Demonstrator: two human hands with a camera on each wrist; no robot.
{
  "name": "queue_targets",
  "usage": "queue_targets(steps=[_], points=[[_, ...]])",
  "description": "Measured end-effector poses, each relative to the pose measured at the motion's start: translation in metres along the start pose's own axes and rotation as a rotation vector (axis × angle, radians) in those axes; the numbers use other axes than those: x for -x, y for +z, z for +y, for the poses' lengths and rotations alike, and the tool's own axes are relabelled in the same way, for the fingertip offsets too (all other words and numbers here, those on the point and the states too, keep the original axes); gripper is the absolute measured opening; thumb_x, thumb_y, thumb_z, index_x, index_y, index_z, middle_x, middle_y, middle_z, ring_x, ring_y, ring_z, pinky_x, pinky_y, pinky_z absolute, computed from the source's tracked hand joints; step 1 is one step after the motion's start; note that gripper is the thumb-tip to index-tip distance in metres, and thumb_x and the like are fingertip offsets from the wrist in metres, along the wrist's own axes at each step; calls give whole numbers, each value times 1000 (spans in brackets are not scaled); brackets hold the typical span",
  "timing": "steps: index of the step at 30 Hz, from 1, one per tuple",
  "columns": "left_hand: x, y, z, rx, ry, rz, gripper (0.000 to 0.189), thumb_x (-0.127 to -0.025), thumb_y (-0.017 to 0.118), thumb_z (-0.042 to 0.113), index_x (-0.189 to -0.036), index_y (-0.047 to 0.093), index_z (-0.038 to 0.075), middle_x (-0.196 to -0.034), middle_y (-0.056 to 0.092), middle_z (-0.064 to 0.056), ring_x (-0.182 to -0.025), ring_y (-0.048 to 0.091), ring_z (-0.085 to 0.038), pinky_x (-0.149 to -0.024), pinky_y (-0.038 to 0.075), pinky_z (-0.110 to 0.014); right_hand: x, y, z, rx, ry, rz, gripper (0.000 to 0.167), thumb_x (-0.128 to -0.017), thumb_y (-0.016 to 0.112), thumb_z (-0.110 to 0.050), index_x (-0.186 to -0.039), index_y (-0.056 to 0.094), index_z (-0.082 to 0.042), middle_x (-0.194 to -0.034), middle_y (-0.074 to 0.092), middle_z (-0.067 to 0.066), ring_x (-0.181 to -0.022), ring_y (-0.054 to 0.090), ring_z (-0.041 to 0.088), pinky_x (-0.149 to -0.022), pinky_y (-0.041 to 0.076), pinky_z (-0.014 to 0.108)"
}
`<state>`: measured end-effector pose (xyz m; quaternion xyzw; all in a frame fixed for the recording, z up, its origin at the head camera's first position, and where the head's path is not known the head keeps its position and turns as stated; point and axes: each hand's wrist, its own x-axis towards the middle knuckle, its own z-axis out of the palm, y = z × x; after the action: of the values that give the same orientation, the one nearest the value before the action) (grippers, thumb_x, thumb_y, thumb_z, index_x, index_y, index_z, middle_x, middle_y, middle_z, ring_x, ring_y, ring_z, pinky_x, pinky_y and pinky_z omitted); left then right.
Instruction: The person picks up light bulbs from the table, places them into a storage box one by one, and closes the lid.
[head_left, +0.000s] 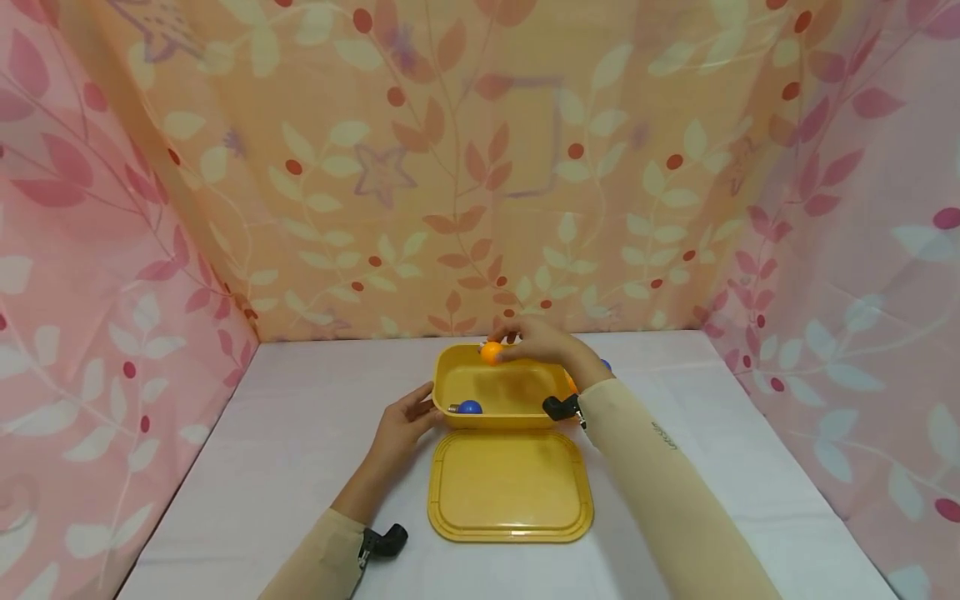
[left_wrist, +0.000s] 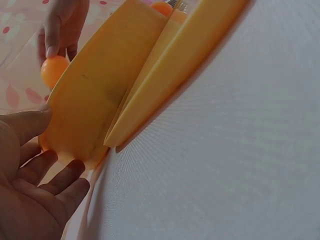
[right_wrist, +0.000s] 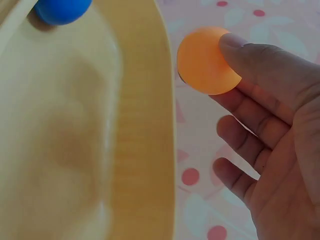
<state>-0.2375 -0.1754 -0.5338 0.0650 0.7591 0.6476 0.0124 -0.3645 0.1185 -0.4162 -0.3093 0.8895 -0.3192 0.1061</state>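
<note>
A yellow rectangular box [head_left: 517, 422] stands uncovered on the table. Above its back rim, my right hand [head_left: 540, 340] pinches an orange light bulb [head_left: 492, 353] between thumb and fingers; the right wrist view shows the round orange globe [right_wrist: 206, 61] just outside the box wall. Inside, at the front left corner, lies a blue bulb [head_left: 470, 407] with a metal screw base. My left hand [head_left: 405, 421] touches the box's left end from outside, its thumb at the rim and its fingers loosely extended along the wall [left_wrist: 95, 100].
A matching yellow lid [head_left: 512, 486] lies flat in front of the box. Right of the box, partly behind my right forearm, show an orange thing [head_left: 572, 383] and a blue one [head_left: 606, 364]. Patterned cloth [head_left: 480, 208] walls the table's back and sides.
</note>
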Motion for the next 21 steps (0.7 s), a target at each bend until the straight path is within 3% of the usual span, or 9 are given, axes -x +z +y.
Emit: queue_targets(steps=[10, 15, 21], points=[[-1, -3, 0, -4, -14, -2, 63, -95, 76, 17, -153, 50, 16, -151, 56, -10, -132, 60, -27, -98, 56, -27, -22, 25, -5, 23, 13, -17, 25, -87, 83, -36, -110, 78, -29, -111, 70, -10, -112, 57, 21, -102, 50, 42], [-2, -4, -1, -15, 11, -5, 63, -95, 76, 18, -153, 50, 14, -150, 56, -11, -131, 61, -28, -99, 56, -29, -33, 37, -4, 21, -27, -32, 25, -87, 84, -30, -110, 79, -25, -111, 71, -10, -114, 58, 21, -107, 47, 43], [-2, -2, -2, -19, 13, -10, 64, -95, 75, 18, -153, 49, 11, -148, 57, -14, -129, 62, -30, -98, 56, -30, -42, 50, -5, 98, -96, -44, 24, -88, 83, -25, -111, 80, -20, -109, 73, -7, -111, 62, 23, -104, 50, 39]])
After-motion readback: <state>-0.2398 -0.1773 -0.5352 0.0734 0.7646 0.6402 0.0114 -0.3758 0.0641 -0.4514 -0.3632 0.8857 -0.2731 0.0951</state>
